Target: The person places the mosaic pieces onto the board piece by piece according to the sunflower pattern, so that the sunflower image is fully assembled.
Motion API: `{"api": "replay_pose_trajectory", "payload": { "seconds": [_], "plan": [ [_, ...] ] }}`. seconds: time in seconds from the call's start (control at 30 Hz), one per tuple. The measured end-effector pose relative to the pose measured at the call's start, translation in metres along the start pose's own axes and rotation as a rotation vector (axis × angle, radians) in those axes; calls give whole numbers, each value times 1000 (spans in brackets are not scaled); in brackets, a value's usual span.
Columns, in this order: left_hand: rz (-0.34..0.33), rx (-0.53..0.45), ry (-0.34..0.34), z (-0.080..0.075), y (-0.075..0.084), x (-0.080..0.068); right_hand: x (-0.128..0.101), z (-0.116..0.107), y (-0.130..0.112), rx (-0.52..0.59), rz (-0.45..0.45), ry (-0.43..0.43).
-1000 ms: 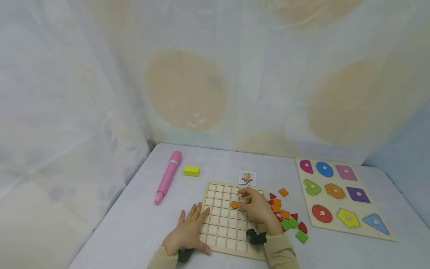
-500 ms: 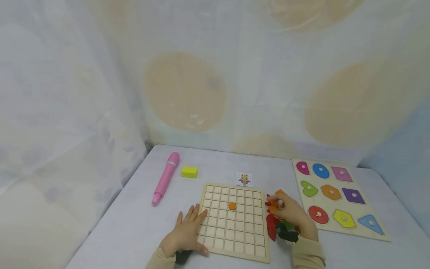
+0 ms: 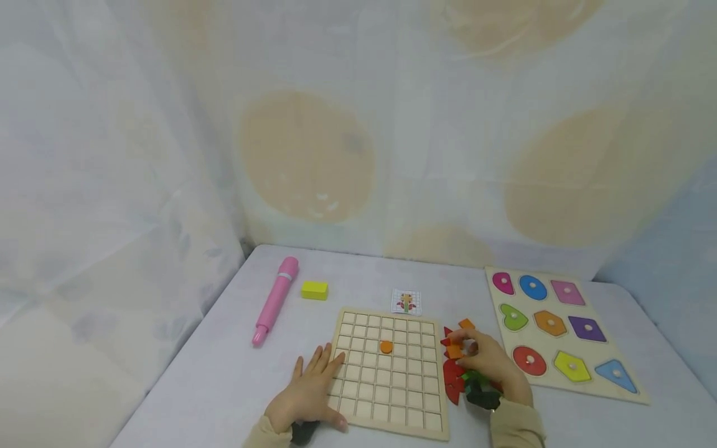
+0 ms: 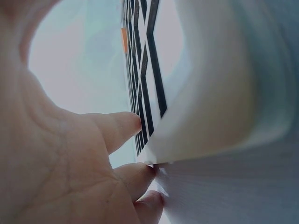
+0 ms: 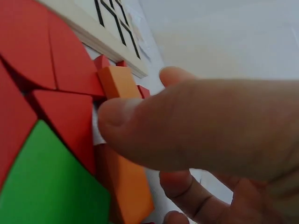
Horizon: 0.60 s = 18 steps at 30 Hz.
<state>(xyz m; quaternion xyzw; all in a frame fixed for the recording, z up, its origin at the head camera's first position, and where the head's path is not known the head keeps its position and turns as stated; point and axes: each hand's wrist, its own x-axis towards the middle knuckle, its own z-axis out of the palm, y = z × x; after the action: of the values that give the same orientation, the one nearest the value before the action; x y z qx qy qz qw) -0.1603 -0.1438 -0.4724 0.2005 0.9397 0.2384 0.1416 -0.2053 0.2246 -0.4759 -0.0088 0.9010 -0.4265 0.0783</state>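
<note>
A wooden grid board (image 3: 358, 424) lies on the table with one orange round piece (image 3: 386, 347) on its squares. My left hand (image 3: 307, 392) rests spread at the board's left edge, fingertips on it. In the left wrist view, its fingers (image 4: 124, 128) touch the board's rim. To the board's right, my right hand (image 3: 493, 364) is over loose pieces, thumb and index finger apart around an orange square piece (image 3: 455, 352). The right wrist view has the thumb (image 5: 135, 121) beside orange pieces (image 5: 119, 79); no piece is visibly lifted. Red quarter-round pieces (image 3: 452, 373) and a green piece (image 5: 56, 182) lie close by.
A small pattern card (image 3: 406, 302) lies behind the board. At left are a yellow block (image 3: 315, 290) and a pink microphone-like stick (image 3: 274, 303). A knobbed shape puzzle (image 3: 538, 342) stands right of my right hand. Another orange square (image 3: 467, 324) lies beyond the pile.
My right hand has moved right, from over the grid beside the orange round piece to the loose pieces. That round piece stays on the board. The left hand keeps its place on the edge.
</note>
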Motion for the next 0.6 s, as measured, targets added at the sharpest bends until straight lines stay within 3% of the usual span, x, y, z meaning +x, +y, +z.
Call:
{"api": "replay_pose_trajectory", "payload": {
  "seconds": [0.6],
  "plan": [
    [7, 14, 5, 3, -5, 1, 7, 5, -1, 91, 11, 60]
  ]
}}
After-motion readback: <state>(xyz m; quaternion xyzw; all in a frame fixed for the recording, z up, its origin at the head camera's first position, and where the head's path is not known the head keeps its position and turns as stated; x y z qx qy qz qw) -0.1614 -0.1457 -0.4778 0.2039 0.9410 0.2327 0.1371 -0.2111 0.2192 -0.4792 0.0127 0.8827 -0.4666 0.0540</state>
